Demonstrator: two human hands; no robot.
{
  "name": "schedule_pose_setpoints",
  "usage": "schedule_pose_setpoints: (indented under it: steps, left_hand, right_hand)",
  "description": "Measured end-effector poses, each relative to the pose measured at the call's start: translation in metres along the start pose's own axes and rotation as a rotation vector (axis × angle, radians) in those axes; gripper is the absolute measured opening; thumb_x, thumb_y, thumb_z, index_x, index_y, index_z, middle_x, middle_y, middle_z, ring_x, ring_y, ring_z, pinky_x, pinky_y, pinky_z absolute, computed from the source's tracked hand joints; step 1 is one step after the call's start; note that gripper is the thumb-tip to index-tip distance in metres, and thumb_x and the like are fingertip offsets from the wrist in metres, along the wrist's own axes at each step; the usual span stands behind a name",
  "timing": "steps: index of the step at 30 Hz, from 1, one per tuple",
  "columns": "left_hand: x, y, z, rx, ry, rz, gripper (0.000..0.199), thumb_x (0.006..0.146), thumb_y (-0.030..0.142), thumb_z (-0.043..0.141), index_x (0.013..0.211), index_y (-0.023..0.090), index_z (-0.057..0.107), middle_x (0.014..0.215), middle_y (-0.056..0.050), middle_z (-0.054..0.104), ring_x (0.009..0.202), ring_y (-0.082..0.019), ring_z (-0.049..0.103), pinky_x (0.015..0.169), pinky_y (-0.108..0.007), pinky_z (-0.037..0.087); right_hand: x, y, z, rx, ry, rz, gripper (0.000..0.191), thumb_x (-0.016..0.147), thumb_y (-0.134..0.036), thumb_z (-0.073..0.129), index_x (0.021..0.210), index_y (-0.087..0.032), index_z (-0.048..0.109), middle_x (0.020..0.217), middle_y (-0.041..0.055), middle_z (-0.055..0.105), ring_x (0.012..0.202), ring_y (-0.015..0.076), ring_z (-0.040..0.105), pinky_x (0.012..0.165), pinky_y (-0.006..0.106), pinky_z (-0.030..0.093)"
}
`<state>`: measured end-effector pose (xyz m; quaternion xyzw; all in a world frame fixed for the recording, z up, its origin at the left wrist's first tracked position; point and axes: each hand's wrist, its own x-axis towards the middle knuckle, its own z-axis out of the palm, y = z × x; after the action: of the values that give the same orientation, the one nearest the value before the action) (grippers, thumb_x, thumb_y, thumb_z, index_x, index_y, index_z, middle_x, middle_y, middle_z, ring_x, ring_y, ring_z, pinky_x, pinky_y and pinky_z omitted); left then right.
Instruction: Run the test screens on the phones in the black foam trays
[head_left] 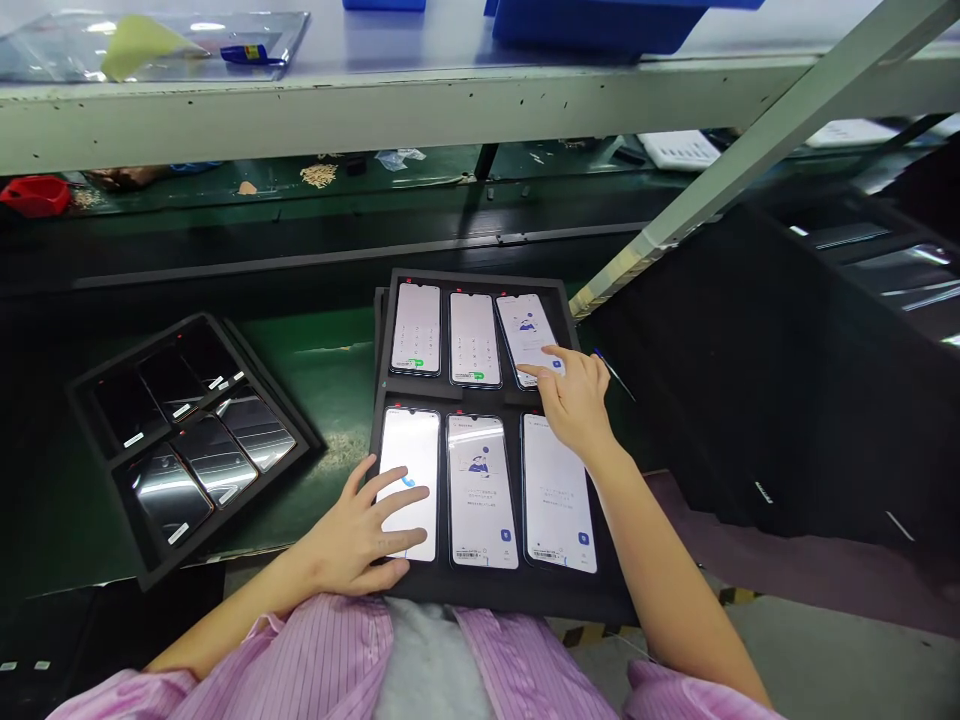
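A black foam tray (480, 395) in front of me holds smartphones in two rows of three, all with lit screens. My left hand (371, 530) spreads its fingers over the lower-left phone (409, 440), whose screen is white with a blue mark. At the upper right, my right hand (574, 395) reaches with thumb and index finger over a slightly tilted phone (525, 325); whether the fingertips touch the glass I cannot tell. Keypads show on the upper-left phone (416, 320) and upper-middle phone (472, 325). The lower-middle phone (480, 495) and lower-right phone (559, 490) show pale app pages.
To the left, a second black tray (124, 455) holds several dark-screened phones, tilted on the green bench (337, 370). A slanted metal post (720, 190) and large black trays (697, 330) stand right. Overhead runs a shelf edge (375, 110) with blue bins (592, 25). A pen (613, 373) lies right.
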<state>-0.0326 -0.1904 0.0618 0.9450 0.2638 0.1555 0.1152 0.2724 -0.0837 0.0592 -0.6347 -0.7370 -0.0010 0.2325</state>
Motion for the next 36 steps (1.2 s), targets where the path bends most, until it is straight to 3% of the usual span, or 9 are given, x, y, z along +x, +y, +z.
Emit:
schedule_pose_setpoints:
  steps: [6,13,17,23,28,32,36]
  left_hand:
    - [-0.001,-0.002,0.001,0.002,0.029,-0.008,0.03,0.077,0.027,0.049,0.102,0.03,0.065,0.126,-0.004,0.053,0.123,-0.031,0.03,0.103,-0.053,0.01]
    - [0.001,-0.001,0.0,0.023,-0.065,-0.004,0.032,0.077,0.03,0.05,0.107,0.033,0.063,0.133,-0.002,0.048,0.126,-0.033,0.028,0.103,-0.055,0.001]
    - [0.001,-0.007,0.002,-0.04,-0.057,-0.004,0.039,0.078,0.032,0.048,0.116,0.035,0.057,0.137,-0.003,0.043,0.127,-0.032,0.026,0.103,-0.057,0.007]
    - [0.03,-0.045,0.006,-0.128,0.195,-0.326,0.037,0.091,0.031,0.03,0.114,0.031,0.059,0.14,-0.005,0.035,0.131,-0.029,0.023,0.105,-0.056,0.015]
    - [0.073,-0.08,0.005,-0.29,0.421,-0.625,0.04,0.093,0.037,0.026,0.116,0.024,0.056,0.141,-0.008,0.029,0.133,-0.026,0.022,0.107,-0.05,0.021]
    - [0.092,-0.092,0.007,-0.455,0.464,-0.769,0.039,0.09,0.04,0.034,0.123,0.024,0.047,0.143,-0.01,0.021,0.136,-0.026,0.018,0.108,-0.05,0.022]
    - [0.094,-0.093,0.011,-0.549,0.468,-0.798,0.038,0.089,0.039,0.035,0.124,0.023,0.043,0.142,-0.011,0.019,0.138,-0.026,0.013,0.109,-0.051,0.02]
  right_hand:
    - [0.0,0.001,0.002,0.004,0.001,0.006,0.049,0.091,-0.028,0.022,0.092,-0.026,0.071,0.108,0.0083,0.053,0.107,0.0253,0.046,0.102,0.055,0.023]
    - [-0.001,0.002,0.001,0.001,0.008,-0.005,0.049,0.091,-0.027,0.022,0.092,-0.026,0.071,0.107,0.0084,0.054,0.105,0.0251,0.046,0.102,0.055,0.024]
    - [-0.001,0.001,0.001,-0.004,-0.003,0.002,0.05,0.092,-0.027,0.021,0.092,-0.025,0.071,0.106,0.0092,0.054,0.106,0.0249,0.046,0.102,0.054,0.023]
    - [0.001,0.001,0.002,-0.024,-0.053,0.012,0.049,0.092,-0.029,0.021,0.093,-0.026,0.07,0.109,0.0083,0.053,0.11,0.0244,0.044,0.103,0.054,0.021]
    - [0.002,0.013,-0.003,-0.049,0.089,0.205,0.048,0.088,-0.023,0.024,0.083,-0.023,0.071,0.105,0.0101,0.054,0.102,0.0264,0.046,0.099,0.056,0.023]
    - [0.002,0.022,-0.004,-0.066,0.128,0.279,0.047,0.086,-0.021,0.025,0.082,-0.02,0.072,0.102,0.013,0.055,0.098,0.0274,0.047,0.094,0.056,0.029]
    - [0.003,0.023,-0.001,-0.079,0.108,0.293,0.044,0.086,-0.021,0.028,0.084,-0.02,0.072,0.106,0.014,0.054,0.104,0.0289,0.045,0.094,0.054,0.029]
